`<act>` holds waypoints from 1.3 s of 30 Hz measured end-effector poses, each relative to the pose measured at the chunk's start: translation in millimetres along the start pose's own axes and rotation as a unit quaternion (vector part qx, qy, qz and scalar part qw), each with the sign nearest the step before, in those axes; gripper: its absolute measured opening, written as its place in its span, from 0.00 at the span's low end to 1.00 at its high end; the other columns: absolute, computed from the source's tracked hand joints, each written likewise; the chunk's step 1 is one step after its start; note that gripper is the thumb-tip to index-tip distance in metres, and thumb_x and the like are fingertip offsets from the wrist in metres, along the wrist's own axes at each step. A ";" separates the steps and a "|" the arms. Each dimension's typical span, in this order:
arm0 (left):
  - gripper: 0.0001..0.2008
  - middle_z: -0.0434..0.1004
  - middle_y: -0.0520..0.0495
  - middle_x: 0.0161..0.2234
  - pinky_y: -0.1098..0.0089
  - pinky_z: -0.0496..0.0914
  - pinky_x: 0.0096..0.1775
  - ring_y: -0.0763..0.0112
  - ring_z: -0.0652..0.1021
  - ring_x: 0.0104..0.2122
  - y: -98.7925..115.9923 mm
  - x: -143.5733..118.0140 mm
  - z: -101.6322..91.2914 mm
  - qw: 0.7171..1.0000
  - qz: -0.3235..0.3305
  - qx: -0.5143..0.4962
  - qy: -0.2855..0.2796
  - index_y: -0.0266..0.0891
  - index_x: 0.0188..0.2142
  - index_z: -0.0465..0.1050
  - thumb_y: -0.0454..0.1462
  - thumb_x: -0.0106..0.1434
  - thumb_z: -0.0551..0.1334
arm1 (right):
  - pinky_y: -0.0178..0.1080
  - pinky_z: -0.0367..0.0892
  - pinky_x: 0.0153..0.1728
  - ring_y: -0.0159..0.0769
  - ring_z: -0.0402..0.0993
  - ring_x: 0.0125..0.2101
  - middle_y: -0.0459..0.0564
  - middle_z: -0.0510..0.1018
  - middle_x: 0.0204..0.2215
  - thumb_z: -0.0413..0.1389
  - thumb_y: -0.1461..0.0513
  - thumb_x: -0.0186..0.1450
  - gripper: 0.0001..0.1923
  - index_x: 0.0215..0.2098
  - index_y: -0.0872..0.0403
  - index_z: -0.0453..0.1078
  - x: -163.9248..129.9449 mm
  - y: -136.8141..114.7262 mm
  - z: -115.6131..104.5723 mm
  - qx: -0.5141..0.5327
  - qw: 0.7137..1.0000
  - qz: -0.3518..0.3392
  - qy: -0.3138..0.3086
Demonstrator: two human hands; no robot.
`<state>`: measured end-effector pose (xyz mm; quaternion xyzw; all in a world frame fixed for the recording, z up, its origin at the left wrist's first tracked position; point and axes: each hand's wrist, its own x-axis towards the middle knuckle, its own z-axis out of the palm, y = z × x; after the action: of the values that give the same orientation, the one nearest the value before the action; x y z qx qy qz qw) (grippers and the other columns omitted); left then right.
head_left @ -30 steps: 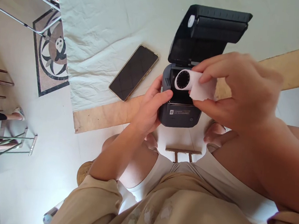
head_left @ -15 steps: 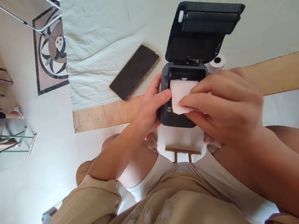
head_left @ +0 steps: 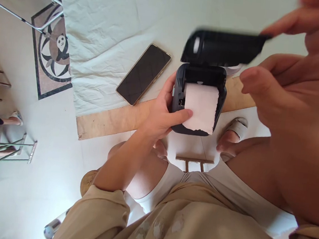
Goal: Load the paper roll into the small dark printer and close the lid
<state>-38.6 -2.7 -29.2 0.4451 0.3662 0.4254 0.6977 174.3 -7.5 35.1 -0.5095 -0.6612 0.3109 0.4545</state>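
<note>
A small black receipt printer (head_left: 176, 117) is held at the table's near edge by my left hand (head_left: 162, 114), fingers around its left side. My left thumb presses on the white paper strip (head_left: 202, 104), which lies out over the printer's front with a torn lower edge. The printer's lid (head_left: 225, 49) is partly raised and blurred. My right hand (head_left: 296, 69) is at the upper right with fingers spread. One of its fingertips touches the lid's right corner, while the thumb stands apart below. Any roll inside the printer is mostly hidden.
A smartphone (head_left: 144, 74) with a dark screen lies left of the printer on the pale green cloth (head_left: 106, 28). A spare paper roll (head_left: 233, 69) shows partly behind the lid. Wooden table edge (head_left: 105, 123) runs below. Another person's foot (head_left: 17, 118) and a metal-framed stool (head_left: 6, 153) are at far left.
My right hand has let go of the paper and moved up right to the lid. The lid has tilted down from its upright position. The paper now lies flat under my left thumb.
</note>
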 end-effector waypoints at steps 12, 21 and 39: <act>0.34 0.81 0.49 0.50 0.63 0.80 0.40 0.56 0.84 0.49 7.4 -5.9 4.3 0.997 -0.011 -0.080 0.009 0.51 0.59 0.64 0.53 0.57 0.71 | 0.32 0.77 0.31 0.27 0.75 0.40 0.49 0.66 0.63 0.63 0.57 0.66 0.08 0.44 0.45 0.77 -7.3 10.9 4.6 -0.052 0.988 -0.093 -0.114; 0.25 0.80 0.51 0.38 0.66 0.75 0.32 0.62 0.83 0.37 16.0 -12.6 8.2 0.993 -0.064 -0.100 0.017 0.49 0.49 0.71 0.54 0.56 0.72 | 0.28 0.72 0.21 0.23 0.72 0.25 0.46 0.74 0.44 0.64 0.51 0.64 0.46 0.72 0.32 0.44 -20.8 13.9 20.0 0.086 0.976 0.021 -0.200; 0.21 0.85 0.50 0.44 0.62 0.79 0.39 0.57 0.85 0.44 14.4 -7.1 4.8 0.996 -0.049 -0.073 -0.019 0.46 0.55 0.68 0.45 0.65 0.66 | 0.31 0.71 0.27 0.28 0.74 0.36 0.45 0.73 0.46 0.61 0.52 0.65 0.35 0.65 0.37 0.52 -13.2 35.8 36.2 0.144 0.977 0.045 -0.152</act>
<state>-40.8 -7.2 -13.3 0.3824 0.3425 0.4077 0.7551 155.9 -8.0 -14.2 -0.4152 -0.6470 0.4966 0.4030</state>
